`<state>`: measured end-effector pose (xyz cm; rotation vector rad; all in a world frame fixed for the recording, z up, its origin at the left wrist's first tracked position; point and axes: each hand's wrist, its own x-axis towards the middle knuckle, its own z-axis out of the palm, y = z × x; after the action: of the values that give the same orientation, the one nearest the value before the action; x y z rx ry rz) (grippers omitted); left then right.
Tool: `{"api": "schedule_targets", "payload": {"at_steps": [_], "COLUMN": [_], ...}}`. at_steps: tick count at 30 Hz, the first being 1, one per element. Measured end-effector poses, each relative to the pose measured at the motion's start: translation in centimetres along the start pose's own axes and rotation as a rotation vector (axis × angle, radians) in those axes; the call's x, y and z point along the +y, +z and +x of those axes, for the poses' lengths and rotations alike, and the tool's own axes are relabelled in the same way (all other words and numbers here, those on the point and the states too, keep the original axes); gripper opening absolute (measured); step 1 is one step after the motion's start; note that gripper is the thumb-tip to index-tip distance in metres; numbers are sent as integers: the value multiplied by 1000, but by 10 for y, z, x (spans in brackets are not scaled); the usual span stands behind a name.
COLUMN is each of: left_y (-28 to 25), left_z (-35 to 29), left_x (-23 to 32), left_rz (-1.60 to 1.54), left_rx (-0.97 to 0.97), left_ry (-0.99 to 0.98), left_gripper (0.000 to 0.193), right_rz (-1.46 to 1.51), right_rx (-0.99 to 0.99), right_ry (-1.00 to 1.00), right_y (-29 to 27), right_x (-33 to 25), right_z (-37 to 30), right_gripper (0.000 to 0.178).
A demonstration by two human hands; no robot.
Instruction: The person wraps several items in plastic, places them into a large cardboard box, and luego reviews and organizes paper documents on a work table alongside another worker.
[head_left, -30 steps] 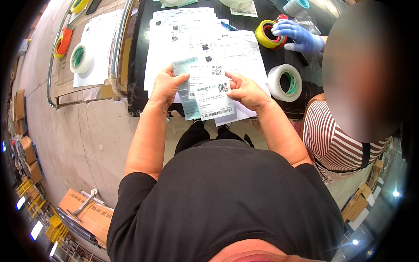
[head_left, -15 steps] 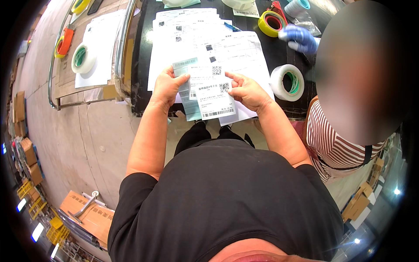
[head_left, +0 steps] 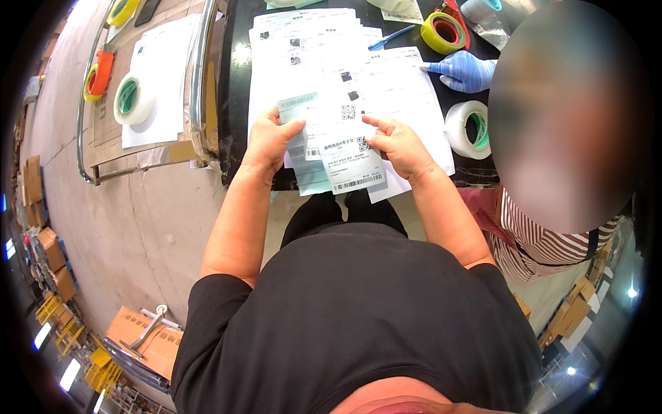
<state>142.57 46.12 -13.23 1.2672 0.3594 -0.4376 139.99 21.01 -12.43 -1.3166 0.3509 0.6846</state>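
Between my hands, over the near edge of a black table, is a small bundle of printed labels. My left hand (head_left: 270,140) pinches the label strip with pale green backing (head_left: 314,178) at its left side, thumb on top. A white label (head_left: 350,165) with square codes and a barcode lies at the front of the bundle. My right hand (head_left: 398,146) grips that white label at its right edge between thumb and fingers. Under and beyond them spread several printed paper sheets (head_left: 400,90) on the table.
A person's blue-gloved hand (head_left: 469,72) touches the sheets from the right. Nearby are a clear tape roll (head_left: 469,130), a yellow tape roll (head_left: 443,33) and a blue pen (head_left: 392,37). At left, a cart (head_left: 165,141) with a metal rail carries paper, tape (head_left: 134,99) and an orange dispenser (head_left: 103,73).
The white label has slid right and slightly down, away from the green-backed strip, with my right hand. The co-worker's gloved hand has come down onto the sheets, one finger stretched out.
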Motion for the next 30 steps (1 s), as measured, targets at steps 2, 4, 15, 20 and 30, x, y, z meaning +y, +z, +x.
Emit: {"api": "schedule_targets", "payload": {"at_steps": [2,4,15,20,30], "left_y": [0,-2,7,12,26], "left_z": [1,0,-2,-2,-11], "left_x": [0,-3,0,-2,-2], "left_rz": [0,-1,20,32,85], "left_rx": [3,6,64,89,70], "left_ry": [-5,-5,14,13,17], "left_gripper": [39,39,40,40,41], "right_rz": [-21,23,64,138,210], "right_rx": [13,42,6,-26,-5], "right_ry": [-18,-52,-66,-34,-53], "right_y": [3,6,-2,-10,-12], "right_x": [0,0,4,-4,0], "right_z": [2,3,9,9,10], "right_gripper": [53,52,47,45,44]}}
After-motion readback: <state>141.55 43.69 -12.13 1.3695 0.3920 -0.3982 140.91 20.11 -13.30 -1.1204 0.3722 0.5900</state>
